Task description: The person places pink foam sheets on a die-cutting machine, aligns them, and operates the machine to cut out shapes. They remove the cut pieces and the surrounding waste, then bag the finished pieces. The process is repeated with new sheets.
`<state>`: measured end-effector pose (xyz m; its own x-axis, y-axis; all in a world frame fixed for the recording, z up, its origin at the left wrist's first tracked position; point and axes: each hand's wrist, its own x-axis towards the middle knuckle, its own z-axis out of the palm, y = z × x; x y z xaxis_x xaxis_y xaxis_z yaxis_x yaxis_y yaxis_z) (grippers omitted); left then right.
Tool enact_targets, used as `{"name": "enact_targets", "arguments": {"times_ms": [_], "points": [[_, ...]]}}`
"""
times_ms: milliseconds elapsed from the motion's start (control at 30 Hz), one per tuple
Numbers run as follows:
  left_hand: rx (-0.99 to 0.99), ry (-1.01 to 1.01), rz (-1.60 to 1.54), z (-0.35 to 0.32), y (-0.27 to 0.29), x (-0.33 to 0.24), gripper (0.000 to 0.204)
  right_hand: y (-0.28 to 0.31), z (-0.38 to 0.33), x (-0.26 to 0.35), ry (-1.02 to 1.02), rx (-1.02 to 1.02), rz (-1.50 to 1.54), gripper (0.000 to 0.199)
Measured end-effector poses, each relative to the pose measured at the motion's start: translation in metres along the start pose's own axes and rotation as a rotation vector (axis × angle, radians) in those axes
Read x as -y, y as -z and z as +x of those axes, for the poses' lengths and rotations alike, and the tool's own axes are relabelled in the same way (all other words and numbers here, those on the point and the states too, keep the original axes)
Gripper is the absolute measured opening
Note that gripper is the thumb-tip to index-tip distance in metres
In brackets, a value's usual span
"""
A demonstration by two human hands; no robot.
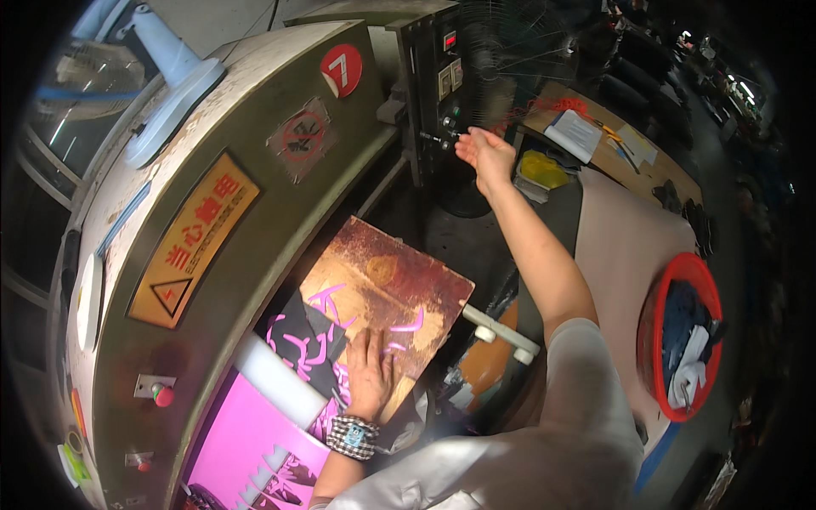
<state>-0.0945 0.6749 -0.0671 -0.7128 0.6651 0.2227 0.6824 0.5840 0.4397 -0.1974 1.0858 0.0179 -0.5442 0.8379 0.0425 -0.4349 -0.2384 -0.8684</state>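
My left hand [370, 374] lies flat on a worn wooden board [399, 276], its fingers stretched out and a little apart. A checked cuff with a blue patch wraps that wrist. Thin curved pink pieces [410, 321] are scattered around the fingers and over a black sheet [293, 327] beside the board. My right hand [489, 157] reaches up to the dark control panel [425, 93], its loosely bent fingertips beside the small knobs [448, 134]. Whether they touch a knob I cannot tell. Nothing shows in that hand.
A big green machine body [280, 212] with a red button [161, 393] runs along the left. Below it lies a bright pink sheet [246, 442] with cut-outs beside a white roller [280, 382]. At right, a red basin [718, 340] holds cloths. Papers [571, 136] lie on a table behind.
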Motion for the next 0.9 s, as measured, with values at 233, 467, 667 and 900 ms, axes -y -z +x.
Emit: {"name": "enact_targets", "arguments": {"times_ms": [233, 467, 667, 900], "points": [[0.055, 0.027, 0.215, 0.009, -0.023, -0.001, 0.049, -0.011, 0.143, -0.033, 0.009, -0.091, 0.126, 0.027], [0.105, 0.073, 0.217, 0.015, -0.022, -0.002, 0.047, -0.038, 0.221, -0.064, -0.101, -0.257, 0.224, 0.023], [0.135, 0.097, 0.229, 0.015, -0.023, -0.001, 0.046, -0.046, 0.238, -0.071, -0.031, -0.139, 0.133, 0.024], [0.134, 0.088, 0.229, 0.017, -0.023, -0.001, 0.045, -0.051, 0.244, -0.085, 0.065, -0.194, 0.093, 0.023]]}}
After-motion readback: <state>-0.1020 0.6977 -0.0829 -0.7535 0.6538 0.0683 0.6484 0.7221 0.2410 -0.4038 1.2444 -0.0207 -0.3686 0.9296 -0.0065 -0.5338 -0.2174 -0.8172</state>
